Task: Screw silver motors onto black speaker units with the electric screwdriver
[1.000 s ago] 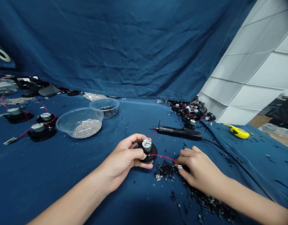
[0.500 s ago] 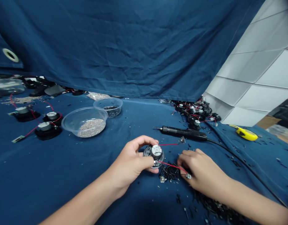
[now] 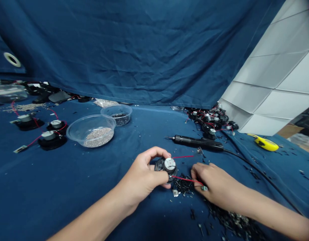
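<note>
Blue cloth covers the desk [image 3: 44, 174] and hangs as a backdrop [image 3: 134, 50] behind it.

- **Far left:** three disc units [image 3: 50, 138] with red leads lie near one another.
- **Beside them:** a clear bowl [image 3: 91, 131] holds grey granules, and a smaller bowl [image 3: 116, 114] stands just behind it.
- **Centre:** the left hand [image 3: 144, 175] is closed on the motor unit [image 3: 168, 165]. The thumb sits below and the fingers curl over the rim, holding the unit tilted just in front of the person, between the two hands. Whether it touches the cloth cannot be told.
- **Right of centre:** the right hand [image 3: 216, 184] rests with its fingers curled down on a pile of small black parts [image 3: 183, 186], at the end of the red lead [image 3: 185, 179]. Whether it pinches that lead is not visible.
- **Further back:** an electric screwdriver [image 3: 198, 142] lies on the cloth, with a heap of units [image 3: 212, 120] behind it.
- **Far right:** a yellow knife [image 3: 263, 143] lies below a white panelled wall [image 3: 275, 80].

Risk, as a judgement: the lead runs nearly straight between the hands. A pull from the right could strain its joint at the unit or drag the unit out of the pinch. The lead also crosses the loose parts, where it could snag.

Appearance: the motor unit is a black round disc with a pale grey cylindrical hub at its centre, its face turned toward the camera. Two thin red leads leave it, one to the right hand and one toward the screwdriver.
</note>
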### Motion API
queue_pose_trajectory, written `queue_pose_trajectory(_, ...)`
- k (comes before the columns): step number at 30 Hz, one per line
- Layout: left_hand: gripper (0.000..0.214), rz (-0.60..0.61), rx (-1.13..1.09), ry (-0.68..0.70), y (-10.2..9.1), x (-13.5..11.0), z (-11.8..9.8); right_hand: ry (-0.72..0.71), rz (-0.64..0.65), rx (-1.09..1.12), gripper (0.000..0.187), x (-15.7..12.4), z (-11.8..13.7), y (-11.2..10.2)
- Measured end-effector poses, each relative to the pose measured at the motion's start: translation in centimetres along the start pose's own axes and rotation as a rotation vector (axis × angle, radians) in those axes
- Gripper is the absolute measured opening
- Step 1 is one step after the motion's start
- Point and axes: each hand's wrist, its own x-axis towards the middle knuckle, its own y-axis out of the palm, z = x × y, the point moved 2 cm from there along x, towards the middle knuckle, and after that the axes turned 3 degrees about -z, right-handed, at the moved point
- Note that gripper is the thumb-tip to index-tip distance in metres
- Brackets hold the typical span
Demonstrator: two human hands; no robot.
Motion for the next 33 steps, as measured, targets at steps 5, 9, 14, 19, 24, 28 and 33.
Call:
queue_pose_trajectory(5,0.035,0.028,0.019,0.000,0.0,0.1,0.1,-0.020,0.037,0.116,0.021,-0.4,-0.8,-0.1)
queue_pose_trajectory(9,0.035,0.013,0.020,-0.007,0.0,0.1,0.1,-0.037,0.007,0.177,0.014,-0.7,-2.1,0.1)
queue_pose_trajectory(14,0.034,0.013,0.022,-0.015,0.0,0.1,0.2,-0.012,0.003,0.177,0.016,-1.2,-2.7,0.1)
queue_pose_trajectory(19,0.034,0.015,0.014,-0.016,-0.1,0.3,0.4,-0.025,-0.041,0.195,0.015,-1.5,-2.6,-0.6)
queue_pose_trajectory(24,0.033,-0.008,0.006,-0.036,0.0,0.3,0.5,-0.010,-0.225,0.229,0.012,-2.2,-1.1,-2.3)
queue_pose_trajectory(28,0.032,-0.015,-0.017,-0.051,0.3,0.4,0.7,-0.184,-0.395,0.224,0.008,-2.9,2.6,-3.0)
queue_pose_trajectory(33,0.032,-0.015,-0.017,-0.078,0.5,0.4,1.0,-0.338,-0.463,0.193,0.011,-2.3,5.5,-1.3)
